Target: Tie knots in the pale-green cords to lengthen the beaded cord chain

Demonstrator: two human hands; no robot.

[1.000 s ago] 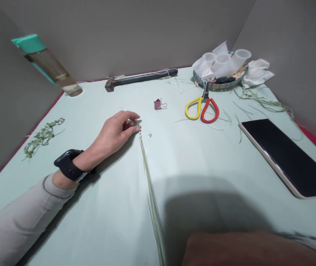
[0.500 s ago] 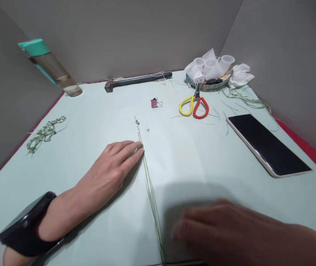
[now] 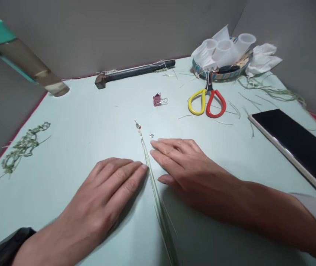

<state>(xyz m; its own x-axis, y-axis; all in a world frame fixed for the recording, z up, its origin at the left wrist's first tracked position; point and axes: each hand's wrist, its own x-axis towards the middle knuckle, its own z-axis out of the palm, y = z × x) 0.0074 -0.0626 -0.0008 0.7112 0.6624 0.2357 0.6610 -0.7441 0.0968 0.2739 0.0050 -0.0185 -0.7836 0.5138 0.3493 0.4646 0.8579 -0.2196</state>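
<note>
Several thin green cords (image 3: 155,192) run down the middle of the pale table, fastened at the top to a small beaded piece (image 3: 138,126) with a red bead. My left hand (image 3: 105,195) lies palm down, fingers stretched close together, its fingertips touching the left edge of the cords. To the right of the cords my right hand (image 3: 182,162) rests flat with fingers extended and nothing visible in it. A tiny shiny piece (image 3: 151,135) lies just above its fingertips.
Scissors (image 3: 207,103), a maroon binder clip (image 3: 158,99) and a hammer (image 3: 135,72) lie farther back. A phone (image 3: 296,144) is right, below a basket (image 3: 221,76) of plastic cups. A bottle (image 3: 30,61) and knotted green cord (image 3: 24,146) are left.
My right hand has moved up from the lower right to beside the cords' upper part. My left hand sits slightly lower along the cords. The view has shifted closer.
</note>
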